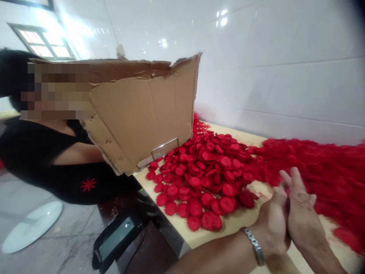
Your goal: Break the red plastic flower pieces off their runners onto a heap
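My left hand (272, 219), with a silver-coloured band (253, 243) at its wrist, is pressed against my right hand (303, 220) at the lower right. The fingers of both are closed together, with some of the right fingertips pointing up and away. Whatever lies between the palms is hidden. Just left of them a heap of small round red pieces with toothed rims (199, 179) covers the table. Behind and to the right of my hands spreads a larger, blurred mass of red pieces (336, 175).
A pale yellow table (182, 228) runs along a white tiled wall (279, 91). An upright cardboard panel (148, 114), with a bent wire frame (164, 148) at its foot, screens a person in black (57, 171). A dark-cased device (118, 239) sits beside the table's left edge.
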`<control>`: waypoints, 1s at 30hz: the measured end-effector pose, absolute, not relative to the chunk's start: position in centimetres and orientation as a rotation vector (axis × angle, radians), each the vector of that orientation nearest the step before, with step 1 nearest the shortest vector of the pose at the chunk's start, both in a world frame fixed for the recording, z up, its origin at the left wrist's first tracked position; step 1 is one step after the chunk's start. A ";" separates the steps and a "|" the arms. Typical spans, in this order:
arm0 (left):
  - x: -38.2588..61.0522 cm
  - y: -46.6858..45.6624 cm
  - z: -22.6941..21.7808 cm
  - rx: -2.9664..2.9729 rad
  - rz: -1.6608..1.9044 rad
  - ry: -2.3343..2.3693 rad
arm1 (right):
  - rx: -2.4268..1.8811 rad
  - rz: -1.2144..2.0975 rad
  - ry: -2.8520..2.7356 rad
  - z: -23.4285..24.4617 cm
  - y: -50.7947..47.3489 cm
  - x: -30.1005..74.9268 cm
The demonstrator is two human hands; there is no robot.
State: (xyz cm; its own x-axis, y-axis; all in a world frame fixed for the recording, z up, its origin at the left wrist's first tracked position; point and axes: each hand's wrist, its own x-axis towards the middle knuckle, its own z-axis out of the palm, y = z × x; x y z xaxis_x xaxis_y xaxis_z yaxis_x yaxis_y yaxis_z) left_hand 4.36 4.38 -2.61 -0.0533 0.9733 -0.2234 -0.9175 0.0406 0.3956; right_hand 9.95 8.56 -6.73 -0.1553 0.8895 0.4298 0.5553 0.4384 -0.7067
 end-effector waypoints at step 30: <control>2.9 4.6 -3.8 0.199 1.314 0.406 | -1.175 0.264 -1.801 -4.9 6.5 5.0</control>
State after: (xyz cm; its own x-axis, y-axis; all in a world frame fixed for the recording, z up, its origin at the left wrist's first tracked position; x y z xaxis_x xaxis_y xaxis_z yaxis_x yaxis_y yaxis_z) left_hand 2.91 4.58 -3.78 0.1969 0.9645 -0.1761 -0.8959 0.2499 0.3674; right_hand 5.00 6.50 -4.89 -0.1020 0.8044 0.5852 0.6030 0.5179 -0.6068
